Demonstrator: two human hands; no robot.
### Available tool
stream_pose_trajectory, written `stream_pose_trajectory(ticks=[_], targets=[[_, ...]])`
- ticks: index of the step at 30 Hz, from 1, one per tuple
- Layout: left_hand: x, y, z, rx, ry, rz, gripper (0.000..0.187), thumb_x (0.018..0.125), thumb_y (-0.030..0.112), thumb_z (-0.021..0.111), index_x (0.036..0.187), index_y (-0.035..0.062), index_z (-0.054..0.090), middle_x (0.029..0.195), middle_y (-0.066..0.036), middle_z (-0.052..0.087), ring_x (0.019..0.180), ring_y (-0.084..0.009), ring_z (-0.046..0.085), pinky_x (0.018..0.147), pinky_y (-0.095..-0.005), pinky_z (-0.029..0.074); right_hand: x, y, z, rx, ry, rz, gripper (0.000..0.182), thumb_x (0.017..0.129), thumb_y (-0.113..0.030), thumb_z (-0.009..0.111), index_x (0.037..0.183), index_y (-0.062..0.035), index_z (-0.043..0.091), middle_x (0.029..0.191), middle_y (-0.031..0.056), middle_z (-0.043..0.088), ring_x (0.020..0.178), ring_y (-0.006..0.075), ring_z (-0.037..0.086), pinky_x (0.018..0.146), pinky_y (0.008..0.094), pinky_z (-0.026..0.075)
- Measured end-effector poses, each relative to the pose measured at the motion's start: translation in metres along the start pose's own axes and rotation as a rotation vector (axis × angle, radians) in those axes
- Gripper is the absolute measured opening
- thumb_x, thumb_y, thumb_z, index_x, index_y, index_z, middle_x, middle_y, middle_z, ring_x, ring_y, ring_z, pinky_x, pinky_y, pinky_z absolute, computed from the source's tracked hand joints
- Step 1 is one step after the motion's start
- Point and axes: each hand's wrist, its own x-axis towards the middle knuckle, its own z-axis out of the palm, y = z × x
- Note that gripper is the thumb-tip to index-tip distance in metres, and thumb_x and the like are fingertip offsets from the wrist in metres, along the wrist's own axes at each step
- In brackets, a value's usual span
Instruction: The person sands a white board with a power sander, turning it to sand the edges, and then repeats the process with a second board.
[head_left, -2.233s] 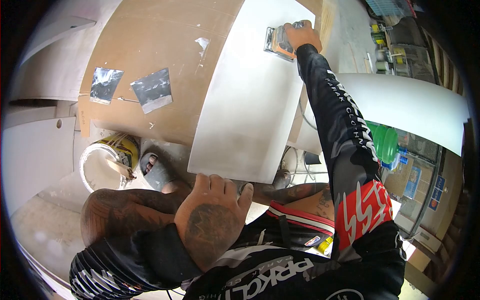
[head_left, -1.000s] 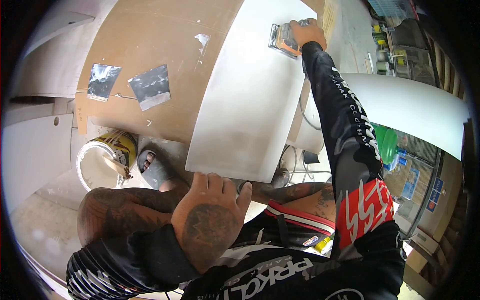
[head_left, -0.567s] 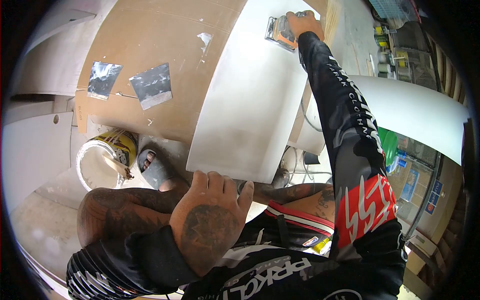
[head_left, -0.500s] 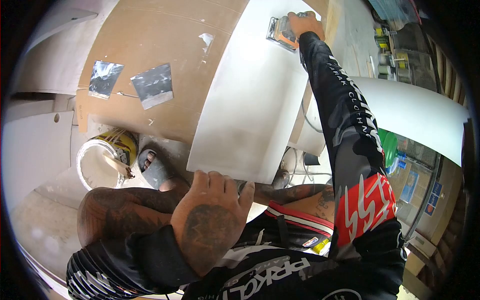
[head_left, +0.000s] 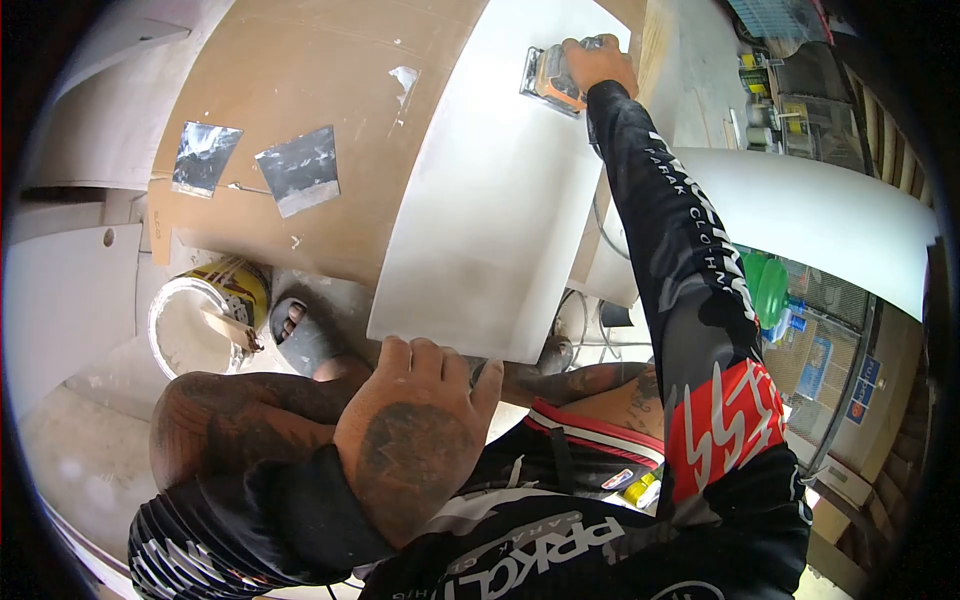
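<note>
A long white panel slopes away from my lap. At its far end my right hand is wrapped round an orange and grey power sander, whose flat base rests on the panel's surface. My left hand is at the panel's near edge, back of the hand up. Its fingers are bent together over that edge, the thumb a little apart; the undersides of the fingers are hidden.
Left of the panel lies a brown cardboard sheet with two dark, white-smeared squares, one a sheet. A bucket holding a wooden stick stands by my foot. Cables run beneath the panel. Another white panel is at right.
My right hand and the sander have shifted slightly left and nearer to me along the panel. The left hand stays at the near edge; the whole view has moved a little.
</note>
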Motion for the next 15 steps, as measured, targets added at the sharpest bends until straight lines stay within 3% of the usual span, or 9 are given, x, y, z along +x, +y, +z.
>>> stream_pose_trajectory(ticks=[15], targets=[[0.001, -0.004, -0.002, -0.021, -0.018, -0.034, 0.059, 0.085, 0.031, 0.075, 0.135, 0.0044, 0.059, 0.098, -0.013, 0.066, 0.099, -0.0262, 0.063, 0.089, -0.0387, 0.048, 0.035, 0.016, 0.006, -0.024, 0.047, 0.022, 0.08, 0.081, -0.06, 0.061, 0.144, -0.0116, 0.057, 0.134, 0.0188, 0.066, 0.124, 0.0352, 0.063, 0.107, 0.0437, 0.048]])
